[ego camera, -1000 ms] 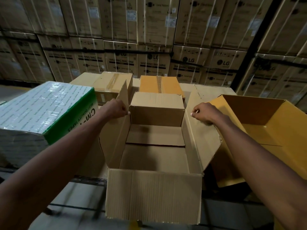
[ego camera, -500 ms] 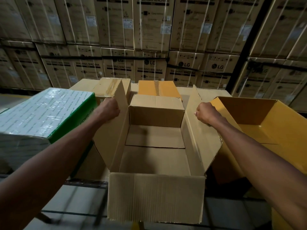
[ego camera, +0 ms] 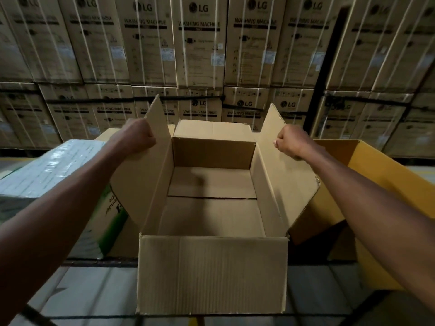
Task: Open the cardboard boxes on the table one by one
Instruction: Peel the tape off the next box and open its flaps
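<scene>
A wall of stacked washing-machine cartons (ego camera: 200, 55) is filling the background. One brown cardboard box (ego camera: 211, 231) is sitting at the near edge of the bench (ego camera: 98, 300), open and seemingly empty, between one yellow open box (ego camera: 388, 184) and one plastic-wrapped green-edged pack (ego camera: 47, 175). The left hand (ego camera: 136, 137) is gripping the left flap (ego camera: 143, 180) and the right hand (ego camera: 290, 143) is gripping the right flap (ego camera: 282, 175). Folding both flaps outward evenly, past upright, should be keeping them from springing shut.

Open box (ego camera: 211, 274) dead centre of frame, wrapped carton (ego camera: 47, 175) at left, second open box (ego camera: 388, 184) at right, stacked washing machine cartons (ego camera: 200, 43) behind, across top.
</scene>
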Motion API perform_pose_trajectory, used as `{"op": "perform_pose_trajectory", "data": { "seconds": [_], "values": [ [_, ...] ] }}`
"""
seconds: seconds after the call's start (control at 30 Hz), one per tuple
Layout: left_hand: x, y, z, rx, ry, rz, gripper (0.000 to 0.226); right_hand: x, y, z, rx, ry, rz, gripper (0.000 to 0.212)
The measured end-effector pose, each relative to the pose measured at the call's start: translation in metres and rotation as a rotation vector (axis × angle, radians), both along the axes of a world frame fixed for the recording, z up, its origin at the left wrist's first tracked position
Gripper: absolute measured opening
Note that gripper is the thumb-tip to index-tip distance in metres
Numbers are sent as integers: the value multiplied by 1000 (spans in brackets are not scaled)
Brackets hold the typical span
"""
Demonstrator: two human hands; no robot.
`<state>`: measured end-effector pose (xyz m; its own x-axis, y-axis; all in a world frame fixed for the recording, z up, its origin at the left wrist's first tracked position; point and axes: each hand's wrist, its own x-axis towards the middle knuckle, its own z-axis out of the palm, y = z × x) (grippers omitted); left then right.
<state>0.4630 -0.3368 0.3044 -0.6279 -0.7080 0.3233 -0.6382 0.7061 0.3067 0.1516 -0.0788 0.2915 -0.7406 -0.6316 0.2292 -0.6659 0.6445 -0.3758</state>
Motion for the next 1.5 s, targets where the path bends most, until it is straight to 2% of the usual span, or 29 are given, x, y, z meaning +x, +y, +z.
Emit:
{"op": "perform_pose_trajectory", "data": {
  "seconds": [0.2, 0.3, 0.67, 0.83, 1.07, 1.27, 1.5],
  "values": [
    [0, 18, 44, -58, 36, 32, 12, 7, 36, 40, -92, 36, 16, 30],
    [-9, 31, 69, -128, 10, 36, 13, 3, 53, 63, -123, 79, 12, 24],
    [-83, 132, 152, -259, 99, 28, 24, -77, 175, 144, -244, 201, -14, 19],
    [-139, 192, 164, -221, 172, 7, 26, -132, 257, 161, -276, 232, -44, 19],
    [-218, 276, 168, -166, 246, -81, 19, -202, 340, 166, -214, 266, -94, 26],
    [-279, 313, 165, -130, 231, -109, 10, -246, 372, 166, -183, 264, -102, 20],
    [-346, 309, 162, -44, 241, -148, 14, -302, 371, 164, -130, 213, -92, 24]
  ]
}}
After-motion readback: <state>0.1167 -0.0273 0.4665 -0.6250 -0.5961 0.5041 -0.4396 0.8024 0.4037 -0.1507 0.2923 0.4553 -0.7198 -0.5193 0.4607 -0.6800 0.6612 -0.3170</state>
